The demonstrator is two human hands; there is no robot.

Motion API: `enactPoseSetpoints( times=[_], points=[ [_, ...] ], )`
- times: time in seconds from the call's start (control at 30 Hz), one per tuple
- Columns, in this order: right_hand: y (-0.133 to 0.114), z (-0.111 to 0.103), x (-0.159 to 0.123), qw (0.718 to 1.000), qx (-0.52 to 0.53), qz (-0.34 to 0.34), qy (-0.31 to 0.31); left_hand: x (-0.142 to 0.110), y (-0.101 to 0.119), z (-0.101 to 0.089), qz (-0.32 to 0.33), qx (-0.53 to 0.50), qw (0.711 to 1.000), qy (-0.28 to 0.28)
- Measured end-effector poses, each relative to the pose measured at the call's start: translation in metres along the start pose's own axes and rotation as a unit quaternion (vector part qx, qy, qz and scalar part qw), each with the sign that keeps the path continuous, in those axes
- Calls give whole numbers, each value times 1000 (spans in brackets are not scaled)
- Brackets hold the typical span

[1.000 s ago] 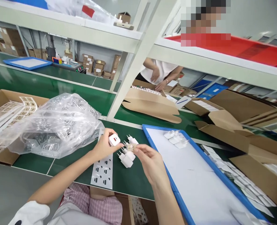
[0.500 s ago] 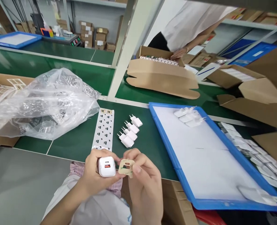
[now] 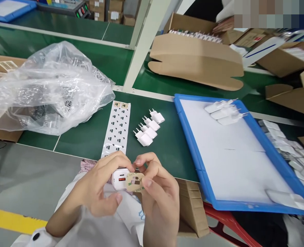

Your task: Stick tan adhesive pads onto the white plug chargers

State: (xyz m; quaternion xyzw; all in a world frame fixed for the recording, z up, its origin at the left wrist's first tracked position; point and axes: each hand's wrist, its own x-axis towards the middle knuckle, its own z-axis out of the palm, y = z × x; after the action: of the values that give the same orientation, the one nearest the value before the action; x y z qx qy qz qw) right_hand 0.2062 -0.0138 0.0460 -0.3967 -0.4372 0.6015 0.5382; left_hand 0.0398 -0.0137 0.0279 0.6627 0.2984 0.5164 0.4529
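My left hand is closed round a white USB charger, whose port face with a red USB slot points up at me. Between the thumb and fingers of my right hand is a tan adhesive sticker with cut-out holes. The sticker overlaps the right side of the charger's face; whether it touches cannot be told. Just beyond my hands lies a sticker sheet with two tan stickers at its far end. Several white plug chargers stand in a slanting row to its right.
A clear plastic bag of coiled cables bulges at the left over a carton. At the right, a blue-rimmed tray holds several chargers. An open carton stands beyond the metal post, with another person's hand at it.
The sticker has come closer to the charger and now overlaps its face. My left fingers have shifted over the charger's top. The head view has tilted downward.
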Motion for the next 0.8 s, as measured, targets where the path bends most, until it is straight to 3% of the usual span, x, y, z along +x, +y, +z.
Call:
enactPoseSetpoints(
  times=[0.33, 0.8],
  points=[
    [3, 8, -20, 999, -25, -38, -10, -3, 15, 11, -35, -61, 997, 24],
    [0, 13, -32, 995, -54, -78, -5, -8, 26, 17, -41, -58, 996, 44]
  ],
)
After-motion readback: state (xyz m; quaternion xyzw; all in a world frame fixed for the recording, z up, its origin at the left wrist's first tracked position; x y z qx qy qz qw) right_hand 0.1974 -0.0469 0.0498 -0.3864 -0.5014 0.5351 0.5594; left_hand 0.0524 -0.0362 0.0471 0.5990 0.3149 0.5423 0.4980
